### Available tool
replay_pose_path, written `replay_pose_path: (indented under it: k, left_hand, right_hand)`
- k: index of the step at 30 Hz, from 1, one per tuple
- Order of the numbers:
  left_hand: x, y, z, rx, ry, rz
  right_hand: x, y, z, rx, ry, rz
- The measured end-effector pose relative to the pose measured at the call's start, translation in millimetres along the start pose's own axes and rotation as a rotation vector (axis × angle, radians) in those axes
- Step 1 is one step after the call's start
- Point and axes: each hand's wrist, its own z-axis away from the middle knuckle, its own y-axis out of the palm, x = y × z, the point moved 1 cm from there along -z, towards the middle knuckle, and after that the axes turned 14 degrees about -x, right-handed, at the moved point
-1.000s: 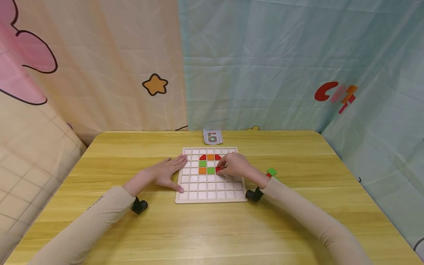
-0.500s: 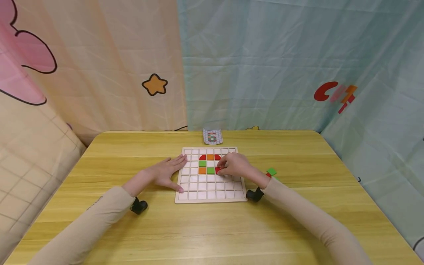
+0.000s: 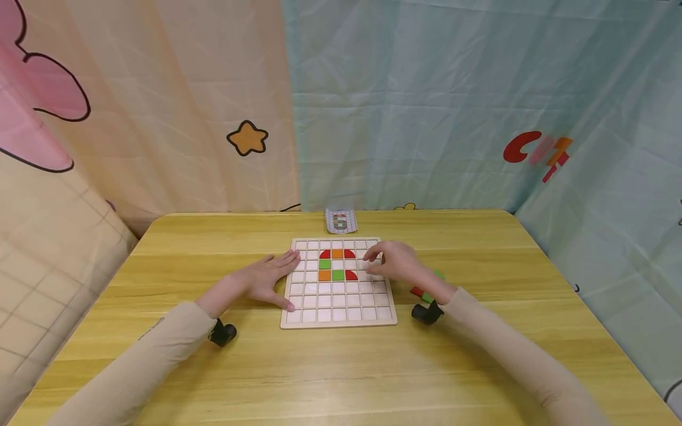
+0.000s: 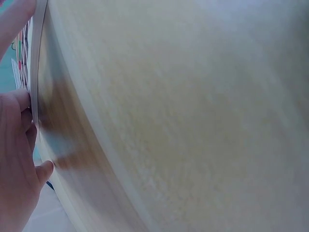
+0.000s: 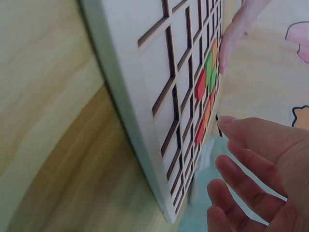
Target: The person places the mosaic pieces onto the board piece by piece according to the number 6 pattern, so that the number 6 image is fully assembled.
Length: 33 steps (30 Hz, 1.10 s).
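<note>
A white gridded board (image 3: 331,316) with a pale wooden frame lies on the table. Set in its cells are red rounded-corner tiles (image 3: 351,276), orange square tiles (image 3: 325,276) and green square tiles (image 3: 338,276), forming a partial figure. My left hand (image 3: 266,278) rests on the board's left edge, fingers spread; the left wrist view shows its fingertips at the frame. Over the board's right side is my right hand (image 3: 396,260), fingers loosely bent, thumb and index apart. Nothing sits between them in the right wrist view, where a red tile (image 5: 200,86) lies beyond the fingers.
Beside my right forearm lie loose tiles, among them a red tile (image 3: 417,291) and a green tile (image 3: 427,297), partly hidden by the arm. Behind the board stands a small patterned card (image 3: 341,221) showing a coloured figure on a grid. Printed curtains (image 3: 426,118) border the table's back.
My right hand has let go of the red rounded tile, which stays in its cell, and has drawn off to the right with its fingers parted. My left hand keeps its place.
</note>
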Motion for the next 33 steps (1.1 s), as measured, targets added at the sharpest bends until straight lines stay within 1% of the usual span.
replay_pose_path:
  k: [7,12,17,20,28,33]
  left_hand:
    - [-0.3,-0.2,0.1,-0.007,-0.003,0.003]
    - [-0.1,0.8,-0.9,-0.005,-0.008,-0.006]
    - [-0.4,1.3,-1.1,-0.008,-0.010,0.000]
    - [-0.4,1.0,-1.0,-0.009,-0.008,0.002]
    - [1.1,1.6,-0.5,-0.015,-0.004,0.005]
    - [0.0,0.6,-0.2,-0.014,-0.002,0.017]
  right_hand:
    - [-22,-16,10.2,-0.071,0.013,-0.005]
    - [-40,-26,19.8,-0.096,0.012,-0.006]
    - [-56,-33,31.6,-0.106,0.058,-0.040]
    - [-65,-37,38.9,-0.112,0.083,-0.041]
    - [-88,-44,57.1,-0.135,0.096,-0.020]
    - [-101,-50,65.1,-0.098,0.109,-0.072]
